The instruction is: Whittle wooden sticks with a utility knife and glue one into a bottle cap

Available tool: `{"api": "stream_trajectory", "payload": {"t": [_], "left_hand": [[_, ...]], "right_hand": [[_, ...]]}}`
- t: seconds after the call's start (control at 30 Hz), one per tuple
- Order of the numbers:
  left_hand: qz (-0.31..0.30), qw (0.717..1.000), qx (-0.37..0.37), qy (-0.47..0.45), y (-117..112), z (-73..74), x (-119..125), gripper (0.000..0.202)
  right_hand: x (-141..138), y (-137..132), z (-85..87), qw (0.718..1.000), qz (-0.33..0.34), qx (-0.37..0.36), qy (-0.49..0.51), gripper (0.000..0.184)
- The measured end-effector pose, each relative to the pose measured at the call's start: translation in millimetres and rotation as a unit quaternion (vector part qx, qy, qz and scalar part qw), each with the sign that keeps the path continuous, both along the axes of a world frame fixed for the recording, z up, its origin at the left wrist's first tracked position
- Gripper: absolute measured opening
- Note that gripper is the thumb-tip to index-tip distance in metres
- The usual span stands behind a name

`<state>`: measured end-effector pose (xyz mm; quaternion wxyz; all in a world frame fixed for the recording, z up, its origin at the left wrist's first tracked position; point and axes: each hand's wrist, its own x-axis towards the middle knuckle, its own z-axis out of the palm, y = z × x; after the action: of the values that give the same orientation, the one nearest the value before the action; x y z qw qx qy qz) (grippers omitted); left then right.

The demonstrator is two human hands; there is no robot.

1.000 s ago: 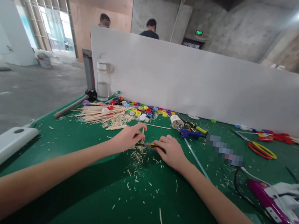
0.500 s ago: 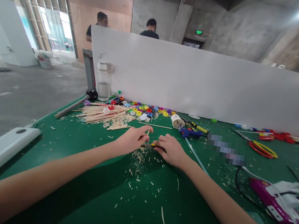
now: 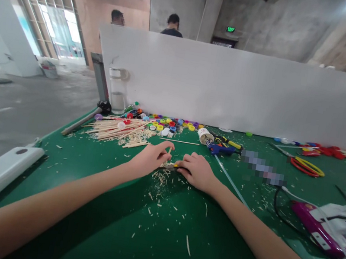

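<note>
Between the thumb and fingers of my left hand [image 3: 150, 159], a short pale wooden stick [image 3: 170, 150] stands upright. My right hand [image 3: 198, 172] is closed around the black-and-yellow handles of a small pair of scissors [image 3: 171, 167]. Their metal blades point left, just below my left fingertips; whether they touch the stick I cannot tell. Under both hands lies a small heap of wood shavings [image 3: 161, 176]. Beyond them, a long thin stick [image 3: 179, 141] rests across the green table [image 3: 147, 252].
Wooden sticks [image 3: 110, 130] and coloured bottle caps [image 3: 172, 125] are piled at the back left. A paper cup [image 3: 205, 136], a blue glue gun [image 3: 221, 150], pliers [image 3: 307, 166] and a purple power strip [image 3: 324, 232] lie to the right. A white panel [image 3: 225, 87] borders the back.
The view has tilted slightly downward. My left hand still pinches the stick; the scissors have shifted a little left and show more of their blades and black handle.
</note>
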<state>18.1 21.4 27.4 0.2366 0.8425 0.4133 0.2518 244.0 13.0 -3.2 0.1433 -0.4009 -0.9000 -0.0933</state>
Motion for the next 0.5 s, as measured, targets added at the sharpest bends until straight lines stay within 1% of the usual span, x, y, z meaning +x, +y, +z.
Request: {"api": "stream_trajectory", "payload": {"t": [0.1,0.3,0.5], "left_hand": [[0.02,1.0,0.003,-0.012,3.3,-1.0,-2.6,0.025],[0.037,0.999,0.013,-0.014,6.8,-3.4,-3.2,0.019],[0.047,0.999,0.016,-0.018,5.7,-3.1,-4.3,0.018]], "right_hand": [[0.3,-4.1,-2.2,1.0,-0.009,0.007,0.026,0.022],[-0.8,-11.7,-4.4,0.998,-0.018,0.023,0.051,0.023],[2.5,-8.9,-2.5,0.997,-0.027,0.03,0.065,0.028]]}}
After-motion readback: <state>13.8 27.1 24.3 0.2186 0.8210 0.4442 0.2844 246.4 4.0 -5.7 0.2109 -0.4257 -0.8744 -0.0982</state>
